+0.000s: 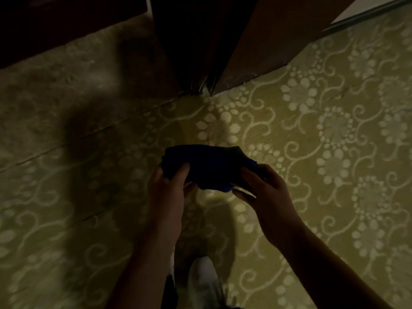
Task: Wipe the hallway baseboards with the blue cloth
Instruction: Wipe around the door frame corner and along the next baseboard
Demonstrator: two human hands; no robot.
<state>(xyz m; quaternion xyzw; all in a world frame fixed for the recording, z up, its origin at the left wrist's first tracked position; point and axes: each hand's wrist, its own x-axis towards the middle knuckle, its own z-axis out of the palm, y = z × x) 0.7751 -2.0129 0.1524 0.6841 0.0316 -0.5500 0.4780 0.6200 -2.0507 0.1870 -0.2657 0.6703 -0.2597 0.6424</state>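
the cloth (209, 168) sits just below the middle of the view, bunched between both hands and held up off the floor (334, 141). the left hand (169, 192) pinches its 9 o'clock end, thumb on top and fingers curled under. the right hand (265, 190) grips the 3 o'clock end the same way, thumb over the fabric, fingers tucked beneath. neither hand is empty or slack.

it looks soft and limp: it sags in folds between the two grips and keeps no shape of its own. likely very light, not fragile, not slippery. a floppy thing like this will trail loose corners if held by one edge, so it probably wants folding into a pad with the palm flat behind it, giving a firm face to press along a board.

the baseboard (252, 74) runs dark along the foot of the wall at 12 to 1 o'clock, meeting a corner near 12, well apart from the cloth. no wiping contact yet, by the look of it. a shoe (202, 282) shows at 6 o'clock. the light is dim, so dust on the board cannot be made out.
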